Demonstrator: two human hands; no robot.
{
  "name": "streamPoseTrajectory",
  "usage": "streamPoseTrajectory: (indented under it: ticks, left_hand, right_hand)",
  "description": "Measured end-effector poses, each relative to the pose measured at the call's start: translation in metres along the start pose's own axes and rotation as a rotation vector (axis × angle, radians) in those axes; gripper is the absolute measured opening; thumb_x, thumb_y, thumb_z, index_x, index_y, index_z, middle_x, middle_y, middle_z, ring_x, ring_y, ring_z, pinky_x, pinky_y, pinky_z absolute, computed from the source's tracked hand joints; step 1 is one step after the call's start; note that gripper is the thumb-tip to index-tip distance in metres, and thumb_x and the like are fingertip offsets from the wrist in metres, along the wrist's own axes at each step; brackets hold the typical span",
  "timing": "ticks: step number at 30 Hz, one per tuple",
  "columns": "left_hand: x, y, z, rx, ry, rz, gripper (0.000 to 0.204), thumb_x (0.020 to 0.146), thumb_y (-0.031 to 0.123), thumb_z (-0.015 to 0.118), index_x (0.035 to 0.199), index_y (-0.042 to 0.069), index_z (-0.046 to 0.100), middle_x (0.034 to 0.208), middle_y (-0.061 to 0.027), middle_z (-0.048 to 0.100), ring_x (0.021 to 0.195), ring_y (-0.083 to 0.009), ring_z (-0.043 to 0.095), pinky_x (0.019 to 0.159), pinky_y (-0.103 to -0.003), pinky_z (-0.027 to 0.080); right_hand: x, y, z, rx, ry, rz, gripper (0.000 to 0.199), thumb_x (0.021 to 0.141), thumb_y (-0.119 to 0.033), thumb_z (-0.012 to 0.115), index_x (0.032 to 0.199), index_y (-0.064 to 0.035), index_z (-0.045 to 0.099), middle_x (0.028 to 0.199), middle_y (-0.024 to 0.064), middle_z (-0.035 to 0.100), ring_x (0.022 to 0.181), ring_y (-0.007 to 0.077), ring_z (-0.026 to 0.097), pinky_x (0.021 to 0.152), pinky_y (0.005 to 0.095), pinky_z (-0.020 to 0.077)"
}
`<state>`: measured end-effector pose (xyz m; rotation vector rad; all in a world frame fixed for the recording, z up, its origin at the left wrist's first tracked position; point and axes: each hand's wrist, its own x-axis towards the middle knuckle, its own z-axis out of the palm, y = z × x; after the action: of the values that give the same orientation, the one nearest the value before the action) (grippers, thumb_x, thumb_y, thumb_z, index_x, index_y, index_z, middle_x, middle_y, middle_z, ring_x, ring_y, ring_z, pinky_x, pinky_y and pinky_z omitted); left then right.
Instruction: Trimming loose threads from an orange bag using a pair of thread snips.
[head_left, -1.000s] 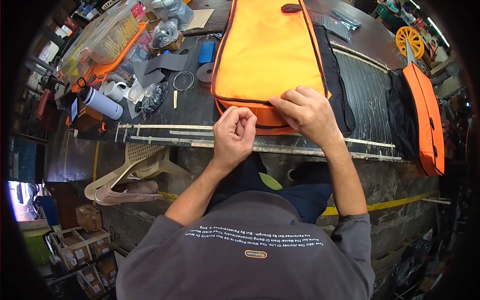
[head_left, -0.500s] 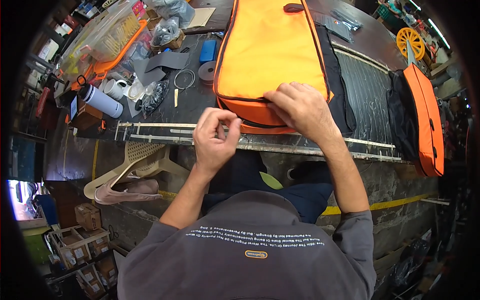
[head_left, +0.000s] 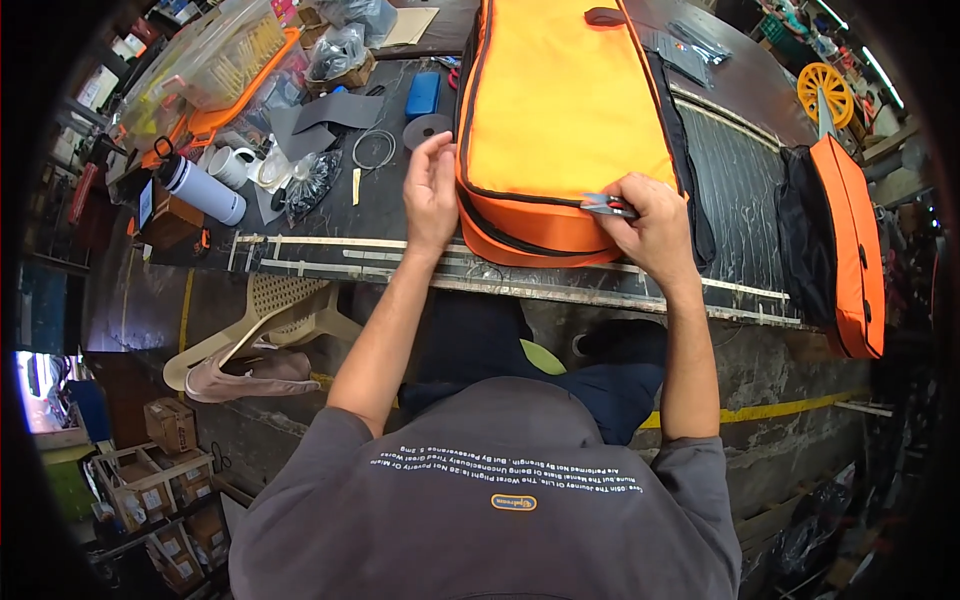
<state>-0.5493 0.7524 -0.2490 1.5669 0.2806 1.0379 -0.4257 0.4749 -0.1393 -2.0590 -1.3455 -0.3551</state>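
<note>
A large orange bag (head_left: pixel 570 120) with dark piping and a black zip along its near end lies on the dark table. Against its left side rests my left hand (head_left: pixel 432 195), fingers extended upward and holding nothing. At the bag's near right corner, my right hand (head_left: pixel 655 225) is closed around small thread snips (head_left: pixel 608 206). Their blades point left over the piped edge. Part of the snips is hidden in my fingers.
A second orange and black bag (head_left: pixel 850 250) hangs over the table's right edge. To the left are a bottle (head_left: pixel 205 190), a white mug (head_left: pixel 228 168), a tape roll (head_left: pixel 425 130), a blue box (head_left: pixel 423 95) and plastic bins (head_left: pixel 225 75). A beige chair (head_left: pixel 260 330) stands below.
Snips now show in my right hand, which has moved right and slightly down. My left hand has risen from the near corner to the bag's left side. The bag has shifted slightly right.
</note>
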Motion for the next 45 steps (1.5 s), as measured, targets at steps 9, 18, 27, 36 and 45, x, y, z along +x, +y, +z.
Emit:
streamPoseTrajectory:
  ticks: [9, 18, 27, 36, 45]
  left_hand:
    - [-0.027, -0.051, 0.0, -0.099, -0.02, -0.58, 0.055, 0.12, 0.044, 0.05, 0.141, -0.003, 0.071, 0.133, -0.0199, 0.075, 0.122, -0.0298, 0.07, 0.104, -0.038, 0.053]
    - [-0.03, -0.068, 0.022, -0.124, -0.065, -0.836, 0.062, 0.116, 0.053, 0.054, 0.156, 0.007, 0.06, 0.142, -0.0069, 0.071, 0.13, -0.0176, 0.063, 0.114, -0.039, 0.046]
    - [-0.031, -0.055, 0.054, -0.371, 0.038, -0.747, 0.054, 0.1, 0.035, 0.08, 0.137, 0.0, 0.063, 0.115, -0.0074, 0.071, 0.101, -0.0158, 0.067, 0.087, -0.031, 0.054]
    - [-0.023, 0.068, 0.085, -0.307, 0.052, -0.502, 0.072, 0.085, 0.023, 0.101, 0.133, 0.003, 0.051, 0.108, -0.0097, 0.067, 0.092, -0.0164, 0.07, 0.078, -0.032, 0.061]
    - [0.012, 0.153, 0.071, 0.183, -0.186, 0.055, 0.077, 0.084, 0.021, 0.094, 0.151, 0.01, 0.058, 0.147, -0.0096, 0.051, 0.113, -0.0209, 0.063, 0.093, -0.035, 0.055]
  right_hand:
    - [-0.009, 0.004, -0.004, 0.023, 0.055, 0.007, 0.029, 0.088, -0.026, 0.091, 0.085, -0.005, 0.072, 0.074, 0.0096, 0.063, 0.072, 0.0318, 0.067, 0.069, 0.0431, 0.0492]
    - [-0.037, 0.026, -0.025, 0.067, 0.103, 0.072, 0.028, 0.087, -0.024, 0.094, 0.082, -0.006, 0.074, 0.068, 0.0072, 0.059, 0.063, 0.027, 0.06, 0.063, 0.0407, 0.0448]
    - [-0.004, -0.051, 0.008, -0.037, 0.101, -0.132, 0.029, 0.077, -0.027, 0.095, 0.098, -0.0107, 0.083, 0.08, 0.0059, 0.066, 0.078, 0.0283, 0.069, 0.072, 0.0442, 0.0516]
    - [-0.018, -0.049, -0.029, 0.165, 0.48, 0.119, 0.021, 0.084, -0.009, 0.096, 0.095, -0.0046, 0.078, 0.081, 0.0076, 0.067, 0.067, 0.024, 0.061, 0.063, 0.036, 0.0468]
    - [-0.093, -0.013, -0.053, 0.71, 1.072, 0.522, 0.01, 0.103, -0.006, 0.084, 0.104, -0.0031, 0.074, 0.086, -0.0107, 0.057, 0.073, 0.0003, 0.042, 0.068, 0.0197, 0.0351]
